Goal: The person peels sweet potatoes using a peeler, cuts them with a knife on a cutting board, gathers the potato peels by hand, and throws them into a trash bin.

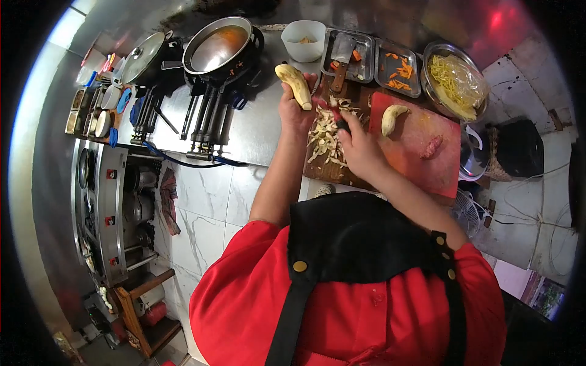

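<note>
My left hand (296,113) is wrapped around a long, pale yellow peeled root vegetable (294,84), raised above the edge of the wooden board (351,175). Close beside it, my right hand (361,145) grips a peeler (340,124) with a dark handle; its red front part is blurred. Pale peelings (325,140) lie heaped on the wooden board beneath both hands. On the red cutting board (408,168) to the right rest another pale peeled root (393,119) and a reddish, rough-skinned root (431,147), apart from each other.
A cleaver (340,76) lies across a steel tray (365,41); orange pieces sit in a second tray (412,90). A bowl of yellow noodles (430,100) stands right, a white tub (303,55) behind. Left are a pan of liquid (220,49) on a burner and a lidded pan (144,58).
</note>
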The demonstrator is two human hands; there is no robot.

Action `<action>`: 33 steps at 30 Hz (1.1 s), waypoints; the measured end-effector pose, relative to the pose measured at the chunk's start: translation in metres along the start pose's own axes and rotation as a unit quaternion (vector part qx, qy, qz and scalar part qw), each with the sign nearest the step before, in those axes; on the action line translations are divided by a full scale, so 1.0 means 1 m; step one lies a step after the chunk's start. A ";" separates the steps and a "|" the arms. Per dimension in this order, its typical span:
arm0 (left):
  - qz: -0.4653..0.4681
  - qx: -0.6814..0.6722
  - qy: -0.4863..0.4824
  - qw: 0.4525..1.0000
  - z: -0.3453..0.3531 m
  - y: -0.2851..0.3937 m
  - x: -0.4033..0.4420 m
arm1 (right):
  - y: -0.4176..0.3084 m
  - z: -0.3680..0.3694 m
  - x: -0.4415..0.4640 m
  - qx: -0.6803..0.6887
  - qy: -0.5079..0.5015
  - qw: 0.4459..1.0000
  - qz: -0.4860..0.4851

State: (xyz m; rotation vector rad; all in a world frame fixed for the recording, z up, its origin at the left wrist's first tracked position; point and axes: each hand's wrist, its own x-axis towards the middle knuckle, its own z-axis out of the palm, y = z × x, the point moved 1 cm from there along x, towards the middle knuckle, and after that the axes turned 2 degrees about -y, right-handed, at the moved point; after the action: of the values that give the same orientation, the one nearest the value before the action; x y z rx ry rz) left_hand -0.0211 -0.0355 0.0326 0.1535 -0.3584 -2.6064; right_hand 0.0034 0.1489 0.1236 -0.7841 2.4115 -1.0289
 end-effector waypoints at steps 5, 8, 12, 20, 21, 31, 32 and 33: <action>0.001 0.044 -0.037 0.998 0.001 -0.006 0.001 | 0.002 0.026 0.005 -0.053 -0.026 0.996 -0.059; 0.033 0.025 0.062 0.997 -0.005 -0.005 0.005 | -0.002 0.019 -0.003 -0.056 -0.111 0.992 0.020; 0.011 0.012 0.067 0.998 -0.018 -0.001 0.001 | 0.029 0.030 -0.003 0.074 -0.087 0.993 0.034; -0.073 -0.067 0.018 0.995 -0.046 0.004 -0.003 | 0.104 0.033 0.011 -0.048 -0.008 0.996 0.073; -0.093 -0.077 0.024 0.992 -0.045 0.004 -0.007 | 0.080 0.021 0.008 -0.018 -0.011 0.997 0.071; -0.001 0.178 0.040 0.983 -0.026 -0.016 -0.011 | 0.022 0.031 0.000 -0.080 -0.088 0.993 0.003; 0.000 0.179 0.040 0.983 -0.025 -0.018 -0.012 | 0.021 0.029 -0.001 -0.079 -0.089 0.993 0.002; 0.016 0.148 0.066 0.987 -0.019 -0.019 -0.016 | 0.021 0.028 -0.003 -0.069 -0.100 0.992 0.017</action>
State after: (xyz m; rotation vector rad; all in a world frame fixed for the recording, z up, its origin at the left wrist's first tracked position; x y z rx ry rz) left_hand -0.0124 -0.0158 0.0099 0.4157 -0.6915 -2.4824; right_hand 0.0140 0.1481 0.0905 -0.8461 2.3320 -0.7378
